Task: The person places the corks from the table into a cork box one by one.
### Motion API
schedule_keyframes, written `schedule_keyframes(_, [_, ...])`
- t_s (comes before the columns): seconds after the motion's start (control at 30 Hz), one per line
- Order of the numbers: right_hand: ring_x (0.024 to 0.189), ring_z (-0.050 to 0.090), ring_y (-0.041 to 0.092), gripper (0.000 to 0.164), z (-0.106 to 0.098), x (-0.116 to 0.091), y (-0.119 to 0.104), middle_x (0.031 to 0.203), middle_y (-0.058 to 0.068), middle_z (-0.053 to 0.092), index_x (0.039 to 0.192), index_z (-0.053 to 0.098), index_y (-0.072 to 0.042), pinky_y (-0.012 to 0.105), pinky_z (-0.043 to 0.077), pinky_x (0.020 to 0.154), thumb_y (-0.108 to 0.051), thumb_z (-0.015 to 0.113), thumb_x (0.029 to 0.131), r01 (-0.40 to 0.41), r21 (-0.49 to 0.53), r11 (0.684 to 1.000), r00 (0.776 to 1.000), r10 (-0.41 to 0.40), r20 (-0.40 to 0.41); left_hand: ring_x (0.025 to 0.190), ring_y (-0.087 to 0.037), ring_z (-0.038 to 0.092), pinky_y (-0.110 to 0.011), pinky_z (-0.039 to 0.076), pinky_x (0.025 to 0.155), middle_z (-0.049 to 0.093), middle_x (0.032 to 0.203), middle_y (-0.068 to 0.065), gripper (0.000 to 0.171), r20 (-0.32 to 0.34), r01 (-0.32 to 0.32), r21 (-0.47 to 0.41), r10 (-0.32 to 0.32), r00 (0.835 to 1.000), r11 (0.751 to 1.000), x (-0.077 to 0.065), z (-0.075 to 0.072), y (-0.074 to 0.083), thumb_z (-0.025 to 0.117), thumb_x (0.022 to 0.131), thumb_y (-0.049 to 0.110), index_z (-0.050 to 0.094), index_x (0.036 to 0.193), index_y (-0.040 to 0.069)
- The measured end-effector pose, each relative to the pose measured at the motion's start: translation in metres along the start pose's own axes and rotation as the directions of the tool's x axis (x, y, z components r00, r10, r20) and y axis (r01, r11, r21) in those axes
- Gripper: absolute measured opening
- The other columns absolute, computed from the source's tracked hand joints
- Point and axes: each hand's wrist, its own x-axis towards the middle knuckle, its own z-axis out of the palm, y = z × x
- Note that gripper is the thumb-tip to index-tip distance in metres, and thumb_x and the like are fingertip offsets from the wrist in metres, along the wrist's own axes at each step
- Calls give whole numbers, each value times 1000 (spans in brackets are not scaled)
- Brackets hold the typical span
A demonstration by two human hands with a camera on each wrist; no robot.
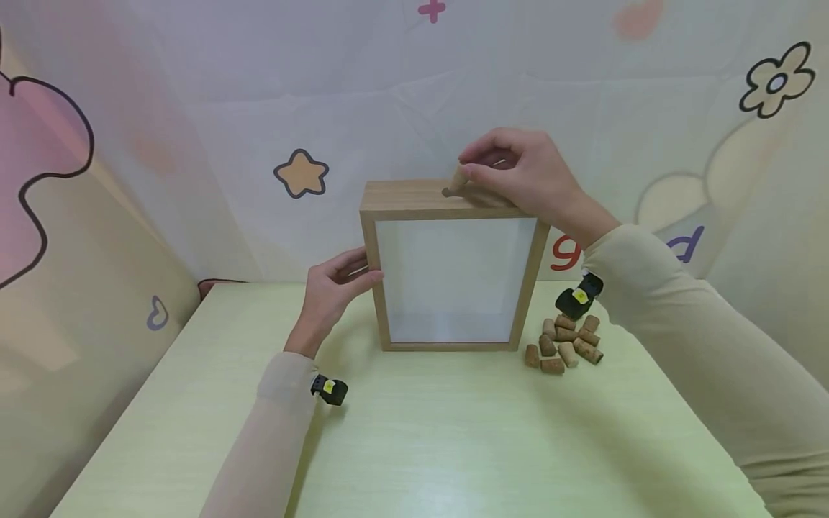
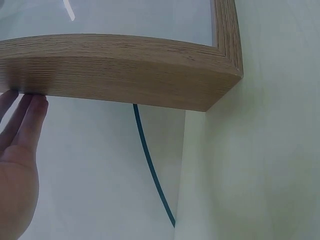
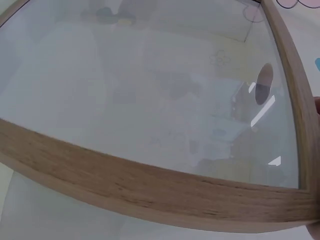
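Observation:
A wooden-framed box with a clear front (image 1: 453,280) stands upright on the table, with a small dark hole (image 1: 446,192) in its top. On the box's left side, my left hand (image 1: 333,291) holds the frame, thumb at the front edge; its fingertips meet the wooden side (image 2: 125,80) in the left wrist view. Above the top, my right hand (image 1: 524,169) pinches a cork (image 1: 459,178) between thumb and fingers. The cork tilts, its lower end close beside the hole; whether it touches the rim I cannot tell. In the right wrist view the frame (image 3: 150,185) hides most of that hand.
Several loose corks (image 1: 568,352) lie in a cluster on the table (image 1: 414,432), right of the box. A printed cloth (image 1: 194,144) hangs behind the table. Black wrist cameras sit on both sleeves.

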Motion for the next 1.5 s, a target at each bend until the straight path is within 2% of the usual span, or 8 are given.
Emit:
schedule_keyframes(0.5, [90,73,15,17,-1,-4,-2,107,8,77,112,79,-5,21,56,84,-14,77,99,-11,-42,999,998,13,54,123,-26,67,-31,58,99,70,135,-14,53,-15,2,27,-2,1000,1000,0,1,-2,81,96,15,64,145,3])
schedule_keyframes(0.67, [89,74,11,19,1,-3,-1,106,10,78,112,78,-2,19,58,83,-12,80,96,15,-45,999,997,-11,77,123,-27,68,-31,58,99,70,136,-14,53,-14,0,32,0,1000,999,-1,1,1,81,96,15,64,144,2])
schedule_keyframes(0.87, [99,74,13,30,-8,-9,-5,115,7,77,122,75,-6,23,56,93,-22,81,97,-29,-86,996,996,36,83,122,-27,68,-30,58,98,70,135,-15,53,-15,4,33,-3,1000,999,-1,1,2,81,96,15,64,144,2])
schedule_keyframes(1.0, [106,72,9,36,-27,-21,-3,123,6,75,130,73,-8,22,53,97,-27,79,99,-64,-98,993,997,69,44,123,-28,67,-30,58,98,70,136,-15,53,-16,5,33,-5,1000,999,-2,1,0,81,96,15,64,145,2])
schedule_keyframes(1.23, [106,69,-1,37,-67,-52,11,127,-1,75,134,72,-11,13,51,89,-26,78,100,-113,-113,987,991,104,-81,123,-27,68,-31,58,99,71,135,-14,54,-16,2,35,-1,1000,999,-3,2,0,82,95,17,65,144,3])
schedule_keyframes(1.37, [104,68,-5,38,-81,-73,22,127,-5,75,136,71,-10,9,51,87,-28,76,102,-137,-159,978,989,125,-85,123,-27,67,-31,58,99,71,135,-14,53,-16,6,33,-5,1000,999,-4,2,0,82,95,17,65,144,3])
schedule_keyframes(1.5, [101,69,-7,40,-86,-95,35,126,-8,74,138,69,-9,7,50,84,-27,74,103,-164,-184,969,986,153,-70,124,-28,67,-31,58,99,70,135,-14,53,-16,8,36,-8,1000,999,-5,2,1,82,96,17,65,144,2])
